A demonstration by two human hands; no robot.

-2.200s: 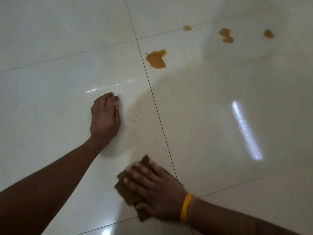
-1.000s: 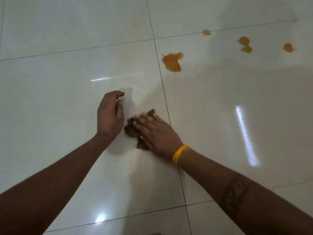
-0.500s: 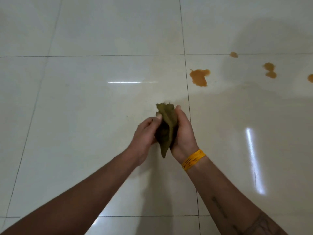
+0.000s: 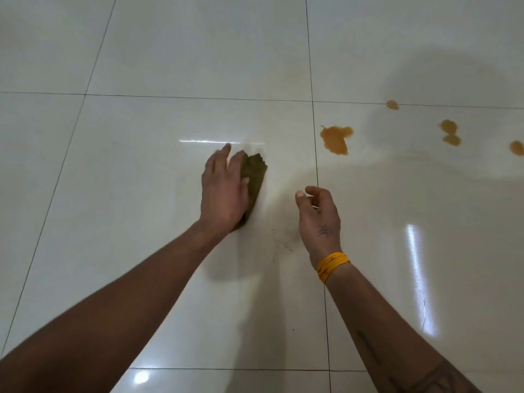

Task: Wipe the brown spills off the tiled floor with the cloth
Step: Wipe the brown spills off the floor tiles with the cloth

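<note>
Nearest, the right hand (yellow band at the wrist) hovers empty, fingers loosely curled. Just beyond, the left hand presses flat on the olive cloth against the tiled floor. Farther right, brown spills remain, well apart from the cloth.

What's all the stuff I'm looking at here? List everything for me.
Tiled floor: one, glossy white, fills the view.
Brown spills: four patches on the tile at upper right; largest beside the grout line, small one, double blob, one at the right edge.
Cloth: one, olive-brown, on the floor under the left hand.
Wristband: one, yellow, right wrist.
Left hand: pressing the cloth.
Right hand: empty, fingers curled.
</note>
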